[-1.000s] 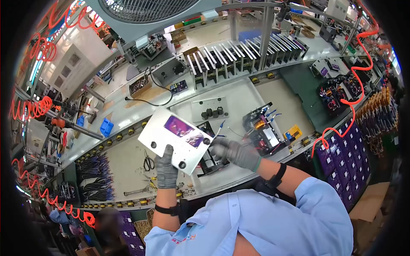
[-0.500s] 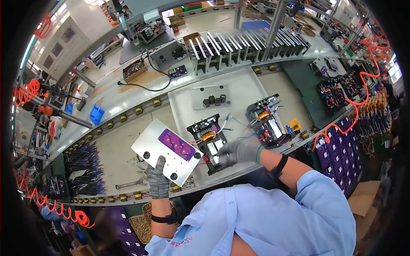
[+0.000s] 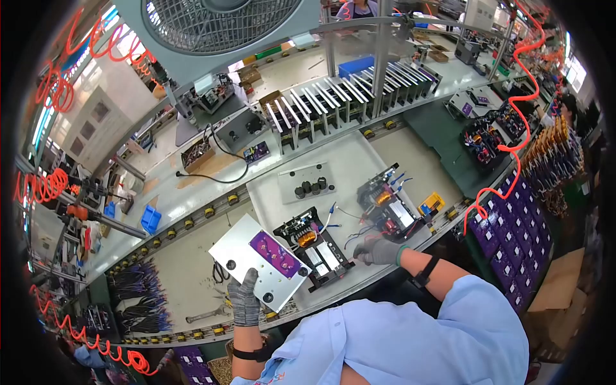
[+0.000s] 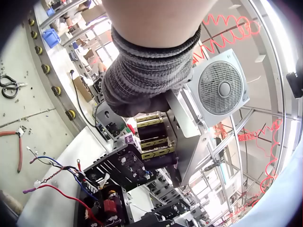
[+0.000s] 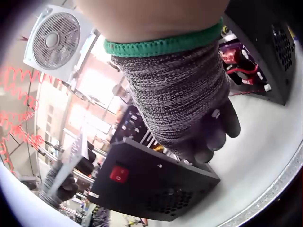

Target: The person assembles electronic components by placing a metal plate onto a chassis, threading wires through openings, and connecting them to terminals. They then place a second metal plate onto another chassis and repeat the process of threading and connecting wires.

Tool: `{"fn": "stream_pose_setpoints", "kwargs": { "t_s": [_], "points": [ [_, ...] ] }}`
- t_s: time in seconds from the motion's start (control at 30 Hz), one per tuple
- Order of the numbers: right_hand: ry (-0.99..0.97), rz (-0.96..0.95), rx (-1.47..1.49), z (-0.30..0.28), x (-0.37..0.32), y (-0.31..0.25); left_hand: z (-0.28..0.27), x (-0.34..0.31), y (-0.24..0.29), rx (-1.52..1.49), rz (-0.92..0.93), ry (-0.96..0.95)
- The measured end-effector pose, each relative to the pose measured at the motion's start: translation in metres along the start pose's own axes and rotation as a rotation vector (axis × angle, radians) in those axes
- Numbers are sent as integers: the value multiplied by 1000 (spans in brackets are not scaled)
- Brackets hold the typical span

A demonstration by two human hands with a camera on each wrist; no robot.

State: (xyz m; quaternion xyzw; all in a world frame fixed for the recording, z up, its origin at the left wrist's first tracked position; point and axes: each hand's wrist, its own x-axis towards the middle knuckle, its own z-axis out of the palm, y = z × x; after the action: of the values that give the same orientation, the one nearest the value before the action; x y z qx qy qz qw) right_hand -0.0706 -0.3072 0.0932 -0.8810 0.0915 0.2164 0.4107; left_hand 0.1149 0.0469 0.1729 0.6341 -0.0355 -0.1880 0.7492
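Note:
My left hand (image 3: pixel 245 300) grips the lower edge of a silver metal plate (image 3: pixel 224 242), its thumb on top. A purple circuit board (image 3: pixel 274 253) shows in an opening of the plate. Black cylinders with yellow markings (image 4: pixel 152 131) hang under it in the left wrist view. Right of the plate, an open black unit (image 3: pixel 314 251) with a copper coil lies on the white work surface. My right hand (image 3: pixel 378 251) has bent fingers by the unit's near right end, close to its black panel with a red switch (image 5: pixel 119 174); whether they touch or pinch anything is unclear.
A second open unit (image 3: pixel 393 208) with loose wires lies beyond my right hand. A small plate with black cylinders (image 3: pixel 311 187) sits farther back, before a row of upright panels (image 3: pixel 340 106). Pliers, a wrench (image 3: pixel 208 314) and wire bundles (image 3: pixel 138 295) are at the left.
My right hand has moved right, from over the near unit to beside its end, uncovering more of it. The plate, still in my left hand, has swung clear of the unit it partly covered.

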Motion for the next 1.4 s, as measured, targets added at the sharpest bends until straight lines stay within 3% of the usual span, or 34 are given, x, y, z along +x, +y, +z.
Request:
{"fn": "stream_pose_setpoints", "kwargs": {
  "t_s": [0.07, 0.1, 0.2, 0.37, 0.43, 0.57, 0.63, 0.73, 0.8, 1.03, 1.17, 1.27, 1.37, 1.4],
  "points": [
    [26, 59, 447, -21, -20, -19, -1, 3, -3, -1, -118, -18],
    [35, 55, 454, -19, -20, -18, 3, 4, -4, 7, -113, -26],
    [41, -204, 978, -5, -15, -17, 21, 4, -7, -22, -115, -60],
    [198, -99, 708, -13, -25, -54, 48, 25, -2, 220, -114, -193],
    [208, -251, 997, 7, 3, -34, 59, 34, 2, 214, -150, -241],
    [117, -204, 1340, 12, 14, -47, 75, 40, -13, -49, -200, -223],
    [95, -132, 1356, 20, 21, -38, 78, 39, -20, -106, -194, -188],
    [98, -70, 1300, 27, 28, -37, 84, 35, -27, -207, -212, -167],
    [124, -4, 1074, 24, 29, -40, 86, 33, -28, -204, -204, -148],
    [69, -213, 1239, 26, 32, -40, 80, 32, -37, -31, -140, -93],
    [-89, -103, 1506, 24, 37, -29, 80, 29, -46, -47, -150, -47],
    [-120, -253, 1543, 17, 37, -27, 85, 28, -45, 17, -84, -13],
    [-147, -352, 1538, 11, 36, -22, 81, 25, -36, 175, -161, 38],
    [-133, -285, 1479, 5, 31, -24, 82, 24, -37, 153, -152, 44]
  ]
}}
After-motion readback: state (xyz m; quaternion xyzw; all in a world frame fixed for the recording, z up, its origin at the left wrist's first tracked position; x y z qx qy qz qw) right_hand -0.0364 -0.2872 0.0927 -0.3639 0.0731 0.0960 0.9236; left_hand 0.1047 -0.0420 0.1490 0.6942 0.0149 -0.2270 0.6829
